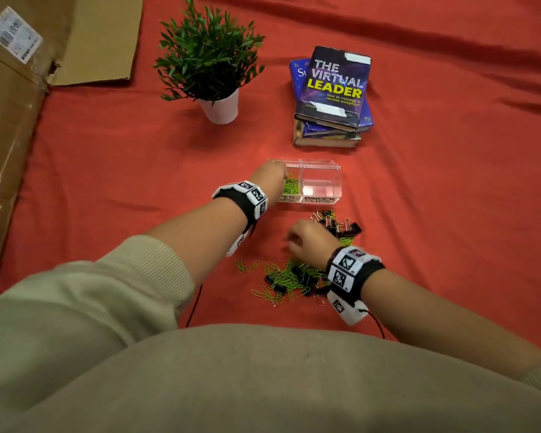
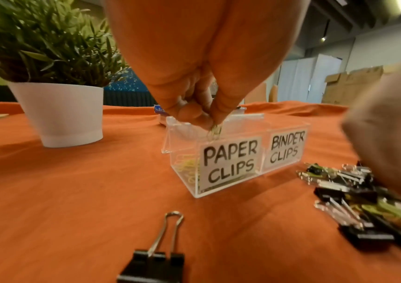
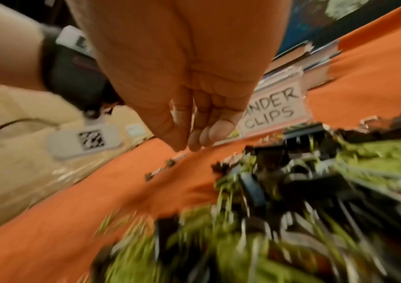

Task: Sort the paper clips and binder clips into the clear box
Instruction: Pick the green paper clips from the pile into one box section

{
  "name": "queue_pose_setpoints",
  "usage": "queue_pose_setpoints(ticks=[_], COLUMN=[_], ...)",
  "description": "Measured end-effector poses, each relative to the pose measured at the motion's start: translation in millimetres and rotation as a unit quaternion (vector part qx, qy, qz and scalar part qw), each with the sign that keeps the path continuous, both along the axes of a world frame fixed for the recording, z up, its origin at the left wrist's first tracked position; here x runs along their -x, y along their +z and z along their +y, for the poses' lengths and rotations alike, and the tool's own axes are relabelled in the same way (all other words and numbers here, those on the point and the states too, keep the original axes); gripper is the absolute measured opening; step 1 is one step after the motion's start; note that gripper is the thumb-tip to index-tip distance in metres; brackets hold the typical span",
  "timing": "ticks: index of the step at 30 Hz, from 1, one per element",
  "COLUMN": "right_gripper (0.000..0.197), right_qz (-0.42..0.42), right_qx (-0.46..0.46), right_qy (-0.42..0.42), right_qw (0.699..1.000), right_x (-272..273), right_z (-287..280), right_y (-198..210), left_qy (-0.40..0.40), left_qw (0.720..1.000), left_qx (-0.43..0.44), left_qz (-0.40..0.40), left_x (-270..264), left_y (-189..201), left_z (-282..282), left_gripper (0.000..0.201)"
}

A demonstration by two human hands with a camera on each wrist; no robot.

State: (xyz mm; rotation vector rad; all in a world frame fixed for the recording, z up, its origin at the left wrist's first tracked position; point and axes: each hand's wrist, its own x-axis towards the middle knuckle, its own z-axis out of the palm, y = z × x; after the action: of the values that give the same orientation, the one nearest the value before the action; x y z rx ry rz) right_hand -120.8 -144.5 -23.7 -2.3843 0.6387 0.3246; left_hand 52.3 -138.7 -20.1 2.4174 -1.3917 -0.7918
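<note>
The clear box (image 1: 322, 165) stands mid-table on the cloth, with two compartments labelled PAPER CLIPS and BINDER CLIPS. My left hand (image 1: 283, 175) is over the left compartment; in the left wrist view its fingertips (image 2: 204, 120) pinch a paper clip (image 2: 215, 132) at the rim. Green paper clips (image 1: 291, 186) lie inside that compartment; the right one looks empty. A mixed pile of green paper clips (image 1: 294, 273) and black binder clips (image 1: 341, 226) lies in front of the box. My right hand (image 1: 291, 242) hovers over the pile, fingers bunched against the thumb (image 3: 192, 143), with nothing visible between them.
A potted plant (image 1: 210, 57) in a white pot stands behind the box to the left, and a stack of books (image 1: 334, 89) behind it to the right. Flattened cardboard (image 1: 13, 120) lies along the left edge. One binder clip (image 2: 160, 254) lies alone left of the pile.
</note>
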Motion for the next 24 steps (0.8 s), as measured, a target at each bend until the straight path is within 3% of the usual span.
queue_pose_setpoints(ticks=[6,9,13,15,21,24], right_gripper=[0.038,0.036,0.028,0.024,0.015,0.03], right_qz=[0.056,0.052,0.043,0.038,-0.025,-0.036], right_qx=[0.028,0.04,0.028,0.033,0.023,0.067], right_qy=[0.082,0.089,0.046,0.026,-0.122,-0.085], right_qw=[0.995,0.994,0.998,0.998,0.992,0.993], right_x=[15,14,16,17,10,10], right_z=[41,45,32,24,6,11], right_y=[-26,-31,-32,-31,-22,-22], left_qy=[0.027,0.054,0.067,0.062,0.06,0.052], left_qw=[0.997,0.998,0.984,0.975,0.977,0.983], left_qx=[0.074,0.033,-0.154,-0.201,-0.192,-0.159], left_qz=[0.014,-0.002,-0.052,-0.066,-0.068,-0.075], left_x=[13,24,37,45,63,73], left_y=[-1,1,-4,-8,-17,-15], left_z=[42,81,132,150,158,154], left_gripper=[0.025,0.013,0.037,0.046,0.048,0.051])
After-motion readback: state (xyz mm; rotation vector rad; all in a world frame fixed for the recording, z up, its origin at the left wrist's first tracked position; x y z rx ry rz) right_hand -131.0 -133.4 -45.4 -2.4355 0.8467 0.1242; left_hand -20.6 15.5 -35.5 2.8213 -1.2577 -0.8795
